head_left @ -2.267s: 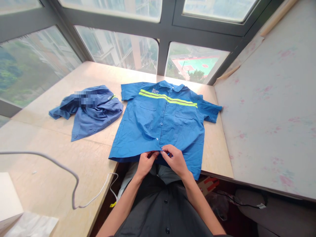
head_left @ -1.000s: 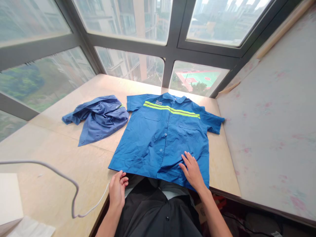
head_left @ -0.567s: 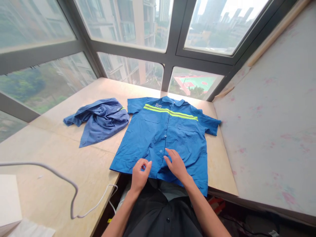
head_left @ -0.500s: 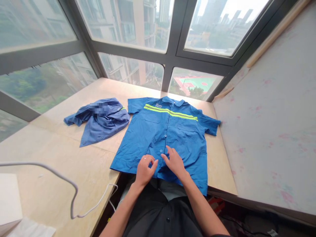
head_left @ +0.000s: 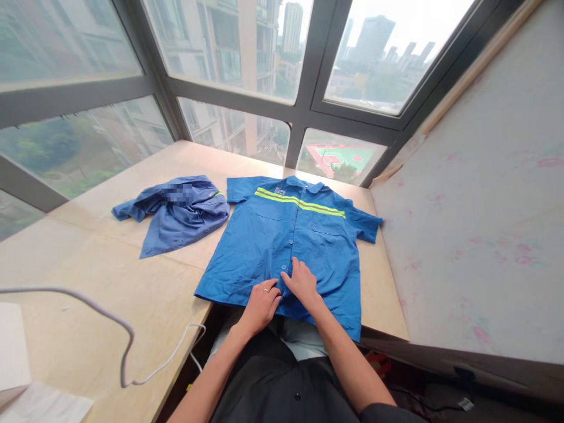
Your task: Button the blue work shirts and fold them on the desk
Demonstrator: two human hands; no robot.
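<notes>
A blue short-sleeved work shirt (head_left: pixel 251 247) lies spread face up, its collar toward the window and its hem overhanging the near table edge. A yellow-green reflective band crosses its chest. My left hand (head_left: pixel 261 305), with a ring, rests at the lower front of the placket, fingers curled on the cloth; what its fingertips pinch is partly hidden. Just to the right, my right hand (head_left: pixel 302 282) touches the placket below a button (head_left: pixel 284 267), thumb and fingers apart. A second, crumpled blue shirt (head_left: pixel 185 217) lies to the left.
The pale wooden table (head_left: pixel 101 282) runs under large windows. A white cable (head_left: pixel 126 329) loops above its left side, near a white box (head_left: pixel 13 352) and a paper sheet (head_left: pixel 53 405). A floral-papered wall (head_left: pixel 462 235) bounds the right.
My left hand has turned flatter and come closer to the placket. My right hand has lowered its fingers onto the cloth by the button. The view has shifted slightly.
</notes>
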